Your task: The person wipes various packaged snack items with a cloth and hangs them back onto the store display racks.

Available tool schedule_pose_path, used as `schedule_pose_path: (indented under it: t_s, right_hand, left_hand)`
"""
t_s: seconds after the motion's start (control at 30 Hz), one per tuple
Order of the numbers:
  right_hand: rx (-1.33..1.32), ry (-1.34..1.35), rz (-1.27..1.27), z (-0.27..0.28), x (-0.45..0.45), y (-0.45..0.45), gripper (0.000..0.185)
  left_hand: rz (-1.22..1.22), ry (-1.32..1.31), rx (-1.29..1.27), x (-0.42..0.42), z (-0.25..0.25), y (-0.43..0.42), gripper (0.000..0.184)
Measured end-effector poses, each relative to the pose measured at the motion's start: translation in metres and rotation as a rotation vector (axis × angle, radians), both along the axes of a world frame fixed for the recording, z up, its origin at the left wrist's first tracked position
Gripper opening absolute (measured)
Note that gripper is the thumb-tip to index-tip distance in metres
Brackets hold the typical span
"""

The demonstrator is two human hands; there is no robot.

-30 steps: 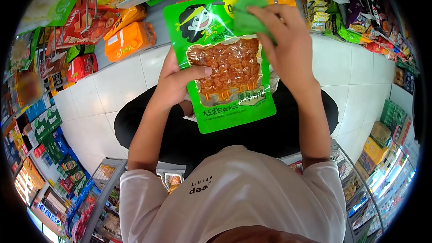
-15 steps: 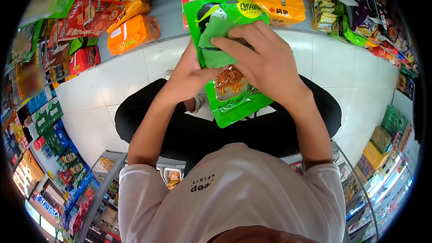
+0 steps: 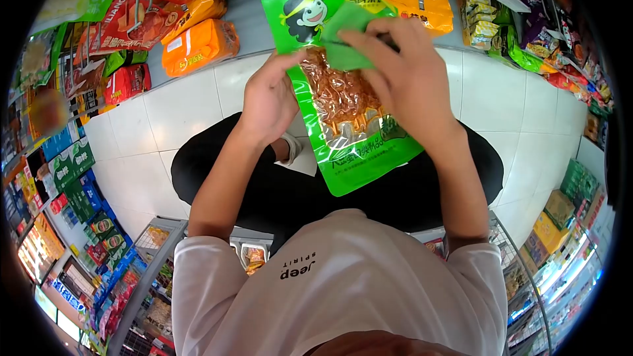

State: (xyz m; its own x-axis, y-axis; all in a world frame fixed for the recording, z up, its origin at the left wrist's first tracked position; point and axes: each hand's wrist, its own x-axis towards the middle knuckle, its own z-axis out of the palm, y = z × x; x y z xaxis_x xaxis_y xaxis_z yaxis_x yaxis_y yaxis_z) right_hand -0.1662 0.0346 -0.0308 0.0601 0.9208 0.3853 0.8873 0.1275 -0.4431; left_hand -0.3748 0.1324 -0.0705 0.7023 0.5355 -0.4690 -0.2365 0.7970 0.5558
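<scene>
Holding, head view: left hand is closed on the left edge of a green packet, thumb in front, fingers mostly hidden behind.
Cloth: right hand pinches a green cloth between thumb and fingers, over the packet's upper front.
Packet: tilted, between the hands, above the dark-trousered legs.
Shelf: orange packs beyond.

White shirt with 2 short sleeves, black "Jeep SPIRIT" lettering; black trousers.
</scene>
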Motion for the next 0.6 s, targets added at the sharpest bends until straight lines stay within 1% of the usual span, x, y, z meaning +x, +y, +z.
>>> schedule_pose_path:
  t_s: [0.03,0.13,0.17,0.27,0.37,0.47,0.5,0.6]
  right_hand:
    - [0.022,-0.032,0.046,-0.001,-0.003,-0.001,0.040]
    - [-0.039,0.066,0.190,0.001,-0.014,-0.007,0.038]
    - [-0.089,0.076,0.237,-0.002,-0.016,-0.010,0.038]
    - [-0.081,0.088,0.245,-0.006,-0.022,-0.010,0.037]
    - [-0.035,0.043,0.055,-0.009,-0.019,-0.004,0.035]
    - [-0.055,0.050,0.243,-0.007,-0.027,-0.009,0.034]
    - [-0.108,0.032,0.300,-0.004,-0.033,-0.013,0.032]
    - [-0.265,0.042,0.476,-0.015,-0.043,-0.024,0.051]
  left_hand:
    - [0.011,-0.042,-0.037,0.008,0.014,-0.002,0.048]
    - [0.093,0.106,-0.004,0.018,0.025,-0.008,0.051]
    - [0.083,0.190,0.036,0.016,0.016,-0.007,0.052]
    - [0.076,0.193,-0.025,0.010,0.005,-0.002,0.044]
    - [0.075,0.228,0.082,0.014,0.011,-0.002,0.039]
    - [0.054,0.219,0.041,0.007,-0.004,0.003,0.032]
    - [0.096,0.307,0.054,0.014,0.006,-0.001,0.033]
    - [0.150,0.321,0.092,0.016,0.012,-0.004,0.035]
